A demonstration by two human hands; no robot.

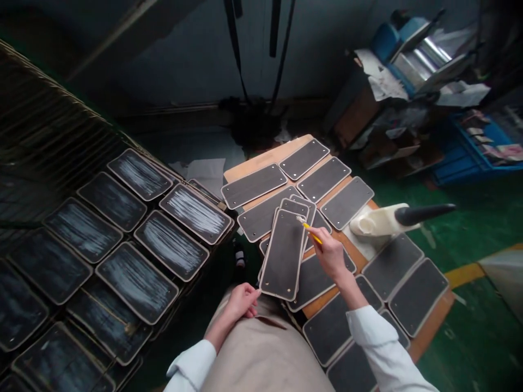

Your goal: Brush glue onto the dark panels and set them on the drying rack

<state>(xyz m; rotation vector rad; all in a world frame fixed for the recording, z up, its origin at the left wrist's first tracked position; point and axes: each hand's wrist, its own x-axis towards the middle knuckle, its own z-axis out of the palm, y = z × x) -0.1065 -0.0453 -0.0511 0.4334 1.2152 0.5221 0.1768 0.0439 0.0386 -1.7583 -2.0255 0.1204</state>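
Observation:
My right hand (329, 251) is closed around a small brush (311, 232) with a yellow handle. Its pale bristles are at the top right corner of a dark grey rectangular panel (283, 256) with rounded corners, pale edges and small corner holes. Whether the bristles touch the surface I cannot tell. At the panel's lower left corner, my left hand (244, 301) has its fingers curled, thumb and forefinger pinching the edge. This panel lies on top of a few similar ones, tilted across the wooden board (269, 158).
More grey panels (346, 202) cover the board. A white container (378, 220) with a black handle-like part lies on the right. At left, a wire rack (134, 144) bears several panels with streaky whitish surfaces (171, 245). A cluttered cabinet (359, 109) and blue crate (461, 163) stand behind.

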